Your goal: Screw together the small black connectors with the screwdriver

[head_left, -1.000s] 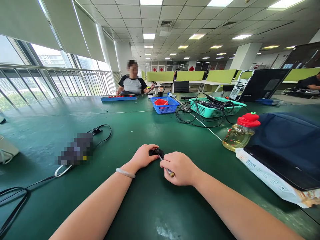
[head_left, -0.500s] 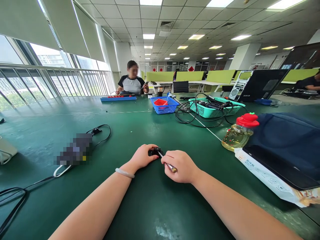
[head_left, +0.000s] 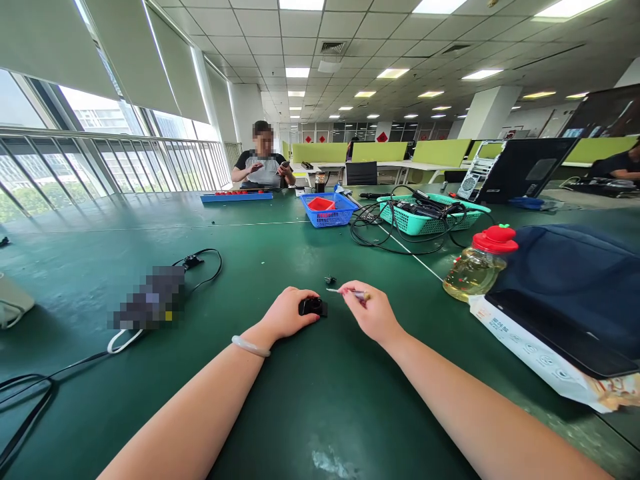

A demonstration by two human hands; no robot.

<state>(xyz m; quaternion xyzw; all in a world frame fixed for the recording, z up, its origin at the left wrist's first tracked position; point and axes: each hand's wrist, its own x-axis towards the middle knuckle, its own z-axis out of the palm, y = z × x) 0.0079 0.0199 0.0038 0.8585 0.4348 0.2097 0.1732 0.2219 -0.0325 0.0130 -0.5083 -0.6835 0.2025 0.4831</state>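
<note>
My left hand, with a pale bangle on its wrist, is closed around a small black part on the green table. Its thumb and fingers grip the part from the left; the exact kind cannot be made out. To the right, my right hand pinches a small screwdriver, its thin metal shaft pointing left. Just beyond the shaft tip lies a tiny black piece, apart from the held part.
A blue basket and a green basket with black cables stand farther back. On the right are a red-lidded bottle, a phone and a dark blue bag. Left lies a cable. A person sits opposite.
The screwdriver has come away from the black part, and my right hand has moved up and right, turning it. A tiny black piece now shows apart on the table. The person opposite raised a hand.
</note>
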